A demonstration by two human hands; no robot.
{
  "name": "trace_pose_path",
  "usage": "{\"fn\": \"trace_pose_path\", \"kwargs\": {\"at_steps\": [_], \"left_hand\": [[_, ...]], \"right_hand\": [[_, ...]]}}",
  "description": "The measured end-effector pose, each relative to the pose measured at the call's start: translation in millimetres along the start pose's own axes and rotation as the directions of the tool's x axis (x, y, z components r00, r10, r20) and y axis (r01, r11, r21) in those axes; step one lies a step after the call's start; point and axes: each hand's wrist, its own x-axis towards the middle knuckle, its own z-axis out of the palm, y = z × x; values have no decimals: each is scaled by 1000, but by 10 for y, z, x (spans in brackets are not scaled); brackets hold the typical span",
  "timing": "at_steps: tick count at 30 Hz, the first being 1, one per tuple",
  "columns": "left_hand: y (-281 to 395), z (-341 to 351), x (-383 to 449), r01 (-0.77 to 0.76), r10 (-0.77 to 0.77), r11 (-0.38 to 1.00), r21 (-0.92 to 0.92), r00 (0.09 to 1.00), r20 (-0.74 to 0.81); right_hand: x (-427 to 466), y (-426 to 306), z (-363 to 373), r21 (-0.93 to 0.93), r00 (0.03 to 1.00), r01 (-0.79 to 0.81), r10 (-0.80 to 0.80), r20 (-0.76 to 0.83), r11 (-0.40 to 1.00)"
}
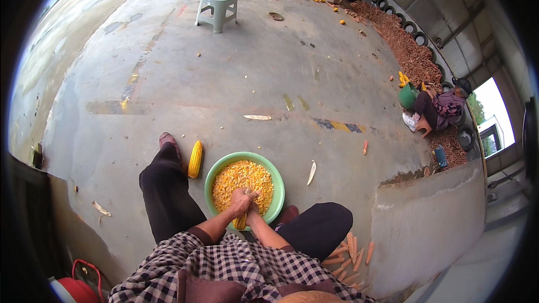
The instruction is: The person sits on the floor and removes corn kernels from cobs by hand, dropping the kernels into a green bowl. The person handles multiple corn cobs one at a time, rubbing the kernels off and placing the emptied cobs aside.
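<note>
A light green plastic basin (278, 198) stands on the floor between my feet, filled with loose yellow corn kernels (244, 172). Over its near side, both hands are close together around an ear of corn (240, 222). My left hand (240, 202) wraps its upper part, and my right hand (253, 213) presses in from the right. Yellow kernels show on the ear's lower end; the fingers hide much of the rest. Left of the basin, beside my shoe, a whole yellow ear of corn (195, 159) lies on the concrete.
Stripped cobs (351, 252) lie by my right leg. Ahead stands a grey plastic stool (218, 8). Two people sit along a long cob heap (404, 46) on the right, one beside a green bucket (408, 95). A red object (78, 290) sits at lower left.
</note>
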Motion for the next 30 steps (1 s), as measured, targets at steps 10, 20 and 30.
{"fn": "trace_pose_path", "kwargs": {"at_steps": [10, 20, 30], "left_hand": [[87, -334, 294, 189, -344, 787, -587, 924, -164], [71, -247, 176, 227, -212, 843, -488, 974, 86], [-107, -140, 190, 137, -169, 985, -107, 897, -409]], "right_hand": [[-487, -230, 308, -747, 958, 176, -286, -21, 641], [-413, -142, 329, -319, 958, -17, -76, -278, 948], [-569, -290, 640, -845, 929, -15, -304, -209, 535]]}}
